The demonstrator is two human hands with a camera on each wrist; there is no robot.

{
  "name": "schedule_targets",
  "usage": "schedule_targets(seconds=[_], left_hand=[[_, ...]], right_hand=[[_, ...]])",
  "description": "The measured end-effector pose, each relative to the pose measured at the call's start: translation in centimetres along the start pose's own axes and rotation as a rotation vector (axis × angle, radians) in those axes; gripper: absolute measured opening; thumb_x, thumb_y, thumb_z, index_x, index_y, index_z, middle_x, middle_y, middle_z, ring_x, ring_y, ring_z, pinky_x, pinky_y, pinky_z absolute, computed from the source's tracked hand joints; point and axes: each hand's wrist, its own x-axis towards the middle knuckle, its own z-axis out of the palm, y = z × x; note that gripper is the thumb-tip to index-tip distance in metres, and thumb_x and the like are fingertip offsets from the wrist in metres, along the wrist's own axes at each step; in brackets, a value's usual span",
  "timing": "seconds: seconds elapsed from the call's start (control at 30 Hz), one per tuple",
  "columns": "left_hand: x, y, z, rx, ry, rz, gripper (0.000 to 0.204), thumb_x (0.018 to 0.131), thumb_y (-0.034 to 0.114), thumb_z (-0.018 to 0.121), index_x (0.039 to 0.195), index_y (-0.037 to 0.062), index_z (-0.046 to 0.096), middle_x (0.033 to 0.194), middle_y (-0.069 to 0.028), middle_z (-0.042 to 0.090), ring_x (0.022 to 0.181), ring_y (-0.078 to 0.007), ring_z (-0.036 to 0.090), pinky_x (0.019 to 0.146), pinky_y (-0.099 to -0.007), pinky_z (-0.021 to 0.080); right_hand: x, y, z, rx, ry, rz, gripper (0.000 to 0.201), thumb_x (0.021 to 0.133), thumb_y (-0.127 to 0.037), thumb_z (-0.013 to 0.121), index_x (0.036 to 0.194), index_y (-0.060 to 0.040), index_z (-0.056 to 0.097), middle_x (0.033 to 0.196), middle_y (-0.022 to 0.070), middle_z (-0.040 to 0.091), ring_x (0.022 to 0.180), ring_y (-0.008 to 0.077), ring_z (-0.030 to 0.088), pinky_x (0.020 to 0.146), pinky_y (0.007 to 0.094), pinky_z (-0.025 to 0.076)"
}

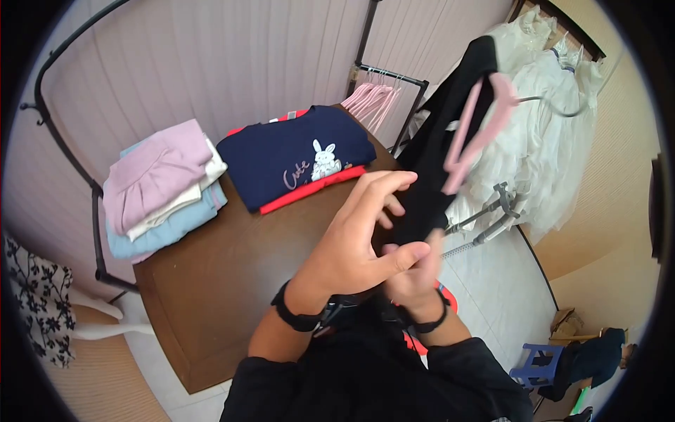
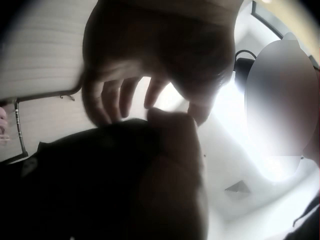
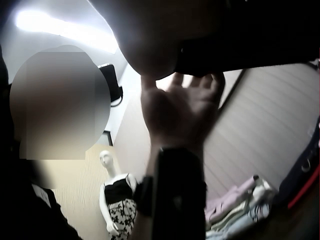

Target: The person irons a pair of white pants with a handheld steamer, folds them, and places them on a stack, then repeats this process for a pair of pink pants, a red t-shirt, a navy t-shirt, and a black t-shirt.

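Note:
A black garment (image 1: 430, 133) hangs lengthwise from my right hand (image 1: 416, 271), whose fingers pinch its lower end in the head view. A pink hanger (image 1: 485, 130) is at the garment's far end, its hook pointing right; how it sits in the cloth is unclear. My left hand (image 1: 355, 243) is beside the right one, fingers spread and slightly bent, with nothing in them. The left wrist view has the left hand (image 2: 160, 55) above the right hand (image 2: 175, 160) and the dark cloth (image 2: 85, 175). In the right wrist view the left palm (image 3: 177, 112) faces the camera.
On the brown table (image 1: 232, 281) are a stack of folded pastel clothes (image 1: 158, 183) and a navy shirt (image 1: 281, 148) over red cloth. Pink hangers (image 1: 373, 98) hang on a black rack behind. White dresses (image 1: 541, 126) hang at right; a person (image 1: 598, 362) sits lower right.

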Motion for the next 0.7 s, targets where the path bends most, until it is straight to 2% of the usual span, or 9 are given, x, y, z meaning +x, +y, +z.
schedule_targets(seconds=[0.07, 0.13, 0.17, 0.27, 0.37, 0.43, 0.47, 0.57, 0.7], left_hand=[[-1.8, 1.2, -1.3, 0.198, -0.060, -0.080, 0.056, 0.082, 0.022, 0.072, 0.128, 0.0008, 0.050, 0.113, -0.0158, 0.055, 0.094, -0.0300, 0.058, 0.081, -0.0371, 0.048], [-4.0, 0.3, -2.5, 0.431, -0.099, -0.191, 0.049, 0.081, 0.018, 0.067, 0.124, -0.0008, 0.051, 0.110, -0.0208, 0.057, 0.102, -0.0397, 0.057, 0.086, -0.0431, 0.047], [-5.3, -0.3, -3.0, 0.412, -0.048, -0.270, 0.042, 0.085, 0.011, 0.062, 0.123, -0.0015, 0.052, 0.108, -0.0212, 0.060, 0.097, -0.0315, 0.060, 0.085, -0.0364, 0.046], [-9.2, -3.1, -4.6, 0.407, 0.052, -0.300, 0.035, 0.086, 0.009, 0.059, 0.118, -0.0018, 0.053, 0.102, -0.0212, 0.061, 0.093, -0.0315, 0.061, 0.084, -0.0364, 0.047], [-11.8, -4.7, -5.4, 0.371, 0.108, -0.365, 0.030, 0.087, 0.008, 0.057, 0.115, -0.0012, 0.053, 0.098, -0.0215, 0.062, 0.091, -0.0327, 0.062, 0.082, -0.0374, 0.048], [-12.6, -5.1, -5.5, 0.347, 0.112, -0.354, 0.029, 0.087, 0.008, 0.056, 0.114, -0.0004, 0.054, 0.100, -0.0223, 0.061, 0.093, -0.0398, 0.061, 0.082, -0.0412, 0.048], [-12.7, -5.3, -5.4, 0.410, 0.126, -0.273, 0.026, 0.086, 0.007, 0.056, 0.112, 0.0007, 0.054, 0.098, -0.0215, 0.061, 0.091, -0.0399, 0.061, 0.080, -0.0410, 0.048], [-12.9, -5.2, -4.8, 0.381, 0.111, -0.326, 0.026, 0.085, 0.007, 0.057, 0.111, 0.0016, 0.054, 0.095, -0.0211, 0.061, 0.089, -0.0402, 0.061, 0.078, -0.0417, 0.049], [-13.6, -6.2, -4.2, 0.445, 0.091, -0.299, 0.024, 0.085, 0.008, 0.059, 0.107, 0.0019, 0.054, 0.091, -0.0223, 0.061, 0.087, -0.0410, 0.061, 0.076, -0.0413, 0.048]], right_hand=[[-1.6, 0.1, 2.9, -0.113, -0.131, -0.123, 0.033, 0.074, -0.010, 0.075, 0.095, 0.0040, 0.053, 0.078, 0.0179, 0.054, 0.069, 0.0351, 0.055, 0.060, 0.0440, 0.042], [-4.4, 1.7, 5.4, -0.122, -0.230, -0.220, 0.034, 0.070, -0.011, 0.079, 0.088, 0.0018, 0.054, 0.077, 0.0181, 0.054, 0.067, 0.0372, 0.053, 0.060, 0.0450, 0.041], [-5.2, 2.2, 6.5, -0.055, -0.321, -0.196, 0.037, 0.071, -0.012, 0.079, 0.096, 0.0050, 0.056, 0.078, 0.0180, 0.055, 0.071, 0.0389, 0.055, 0.065, 0.0453, 0.044], [-6.2, 1.0, 7.9, 0.068, -0.306, -0.123, 0.042, 0.074, -0.013, 0.079, 0.105, 0.0055, 0.057, 0.081, 0.0171, 0.058, 0.077, 0.0357, 0.059, 0.070, 0.0419, 0.048], [-5.3, 1.0, 6.0, 0.115, -0.693, 0.101, 0.031, 0.078, -0.012, 0.078, 0.100, 0.0018, 0.061, 0.086, 0.0123, 0.062, 0.075, 0.0206, 0.062, 0.068, 0.0291, 0.051], [-4.5, 1.4, 4.5, 0.100, -0.667, 0.158, 0.021, 0.082, -0.010, 0.075, 0.094, 0.0024, 0.063, 0.087, 0.0075, 0.063, 0.072, 0.0139, 0.060, 0.066, 0.0261, 0.050], [-4.3, 2.1, 3.9, 0.198, -0.571, 0.264, 0.021, 0.085, -0.010, 0.074, 0.098, 0.0024, 0.062, 0.087, 0.0054, 0.063, 0.072, 0.0111, 0.060, 0.066, 0.0249, 0.050], [-2.3, 1.7, 3.3, 0.405, -0.318, 0.449, 0.025, 0.091, -0.010, 0.069, 0.110, 0.0021, 0.059, 0.089, 0.0019, 0.062, 0.073, 0.0073, 0.059, 0.065, 0.0221, 0.049], [-0.1, 1.5, 3.3, 0.274, -0.392, 0.575, 0.027, 0.094, -0.018, 0.066, 0.109, 0.0023, 0.057, 0.077, 0.0021, 0.061, 0.064, 0.0060, 0.055, 0.057, 0.0211, 0.044]])
